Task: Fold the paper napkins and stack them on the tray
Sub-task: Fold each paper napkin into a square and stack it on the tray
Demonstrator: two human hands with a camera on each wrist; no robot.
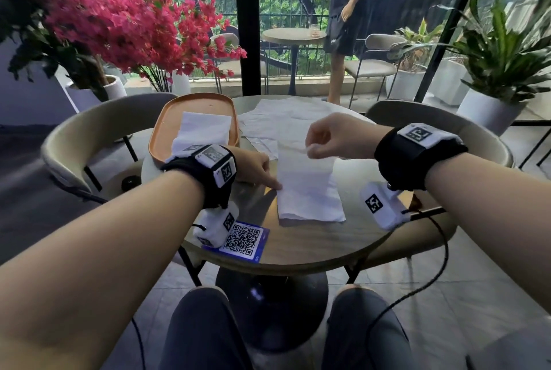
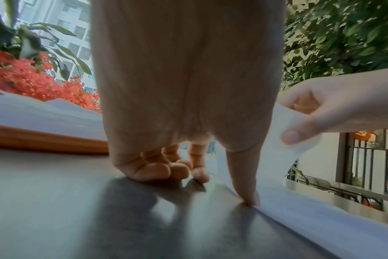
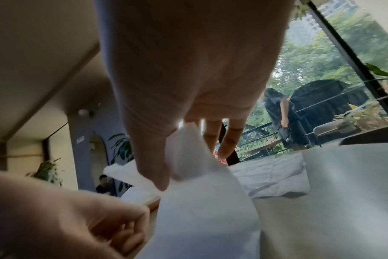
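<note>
A white paper napkin (image 1: pixel 307 190) lies on the middle of the round table (image 1: pixel 313 244). My right hand (image 1: pixel 310 147) pinches its far edge between thumb and fingers and holds that end lifted above the table (image 3: pixel 199 210). My left hand (image 1: pixel 264 174) presses the napkin's left edge with a straight index finger (image 2: pixel 248 192), and its other fingers are curled. The orange tray (image 1: pixel 161 131) sits at the back left with folded napkins (image 1: pixel 202 131) on it. Loose unfolded napkins (image 1: pixel 283 122) lie at the back of the table.
A blue QR-code card (image 1: pixel 244 240) lies near the table's front edge. Padded chairs (image 1: pixel 68 143) stand on both sides. Potted plants and red flowers (image 1: pixel 125 20) stand behind, and a person (image 1: pixel 348 11) stands outside the glass. A cable (image 1: pixel 441 265) hangs from my right wrist.
</note>
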